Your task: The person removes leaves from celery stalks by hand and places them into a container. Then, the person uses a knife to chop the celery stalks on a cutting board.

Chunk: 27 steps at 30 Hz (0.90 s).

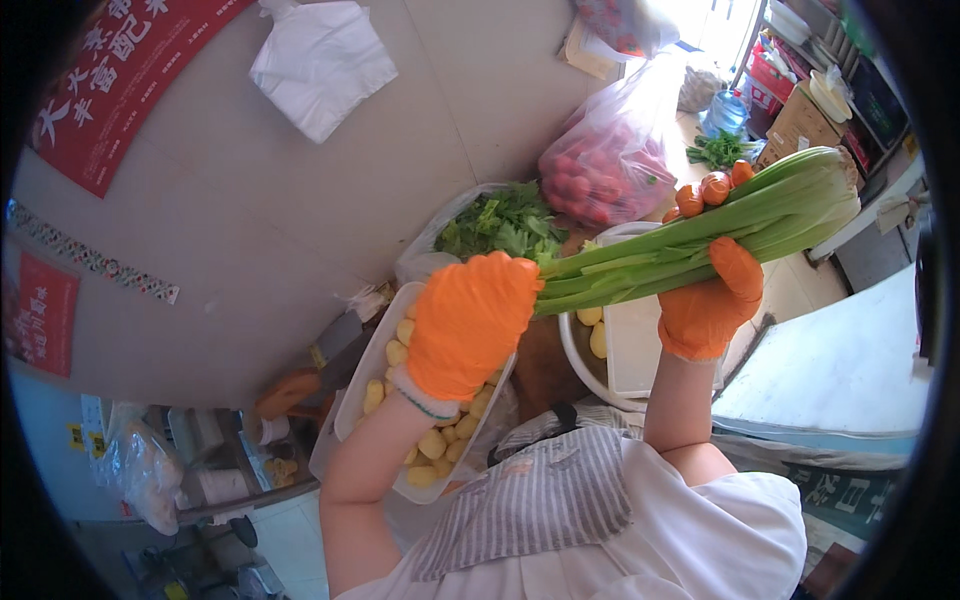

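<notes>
A thick bunch of green celery [637, 259] slants across in front of me, its pale root end up at the right. My left hand [472, 330], in an orange coated glove, is wrapped round the stalks at the lower left end. My gloved right hand [709, 304] grips the bunch nearer the root, thumb in front and fingertips showing over the far side. Cut celery leaves [502, 225] lie in a clear plastic bag just beyond my left hand. Under that hand sits a white plastic tub [347, 409] of peeled potatoes [431, 444].
A round metal basin [574, 367] holds more potatoes, partly covered by a white rectangular tray [628, 349]. Behind stands a plastic bag of red produce [604, 176]. A white table [825, 360] is at right; a white plastic bag [322, 71] hangs on the wall.
</notes>
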Tool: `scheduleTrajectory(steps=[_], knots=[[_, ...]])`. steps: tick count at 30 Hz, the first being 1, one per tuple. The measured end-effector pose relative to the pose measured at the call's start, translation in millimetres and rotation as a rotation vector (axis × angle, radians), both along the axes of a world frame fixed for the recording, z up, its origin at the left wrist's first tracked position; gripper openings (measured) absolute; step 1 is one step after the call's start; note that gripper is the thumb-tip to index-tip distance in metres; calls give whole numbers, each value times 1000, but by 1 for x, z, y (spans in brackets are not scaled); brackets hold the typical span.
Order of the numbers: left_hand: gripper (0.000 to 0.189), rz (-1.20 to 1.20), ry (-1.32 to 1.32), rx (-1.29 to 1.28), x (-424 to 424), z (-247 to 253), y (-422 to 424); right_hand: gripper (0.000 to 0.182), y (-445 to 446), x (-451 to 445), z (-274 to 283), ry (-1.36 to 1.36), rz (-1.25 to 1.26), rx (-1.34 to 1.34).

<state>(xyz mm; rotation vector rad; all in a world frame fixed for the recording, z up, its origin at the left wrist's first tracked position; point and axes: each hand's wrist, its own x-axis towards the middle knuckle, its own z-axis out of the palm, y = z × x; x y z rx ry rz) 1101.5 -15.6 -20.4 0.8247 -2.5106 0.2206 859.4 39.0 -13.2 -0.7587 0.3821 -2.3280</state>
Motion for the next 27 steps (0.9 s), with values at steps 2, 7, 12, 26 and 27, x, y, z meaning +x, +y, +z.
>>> scheduleTrajectory(steps=[2, 7, 12, 26, 27], knots=[[13, 34, -61, 46, -4, -4, 3, 74, -1, 8, 3, -20, 24, -4], [5, 187, 525, 909, -12, 0, -9, 74, 1, 17, -7, 161, 67, -147], [11, 245, 1502, 1397, 34, -90, -41, 73, 5, 10, 3, 32, -29, -151], [33, 132, 421, 37, -19, -8, 12, 67, 7, 28, 8, 41, 48, -136], [33, 61, 363, -12, -15, -4, 5, 67, 8, 31, 7, 41, 78, -128]])
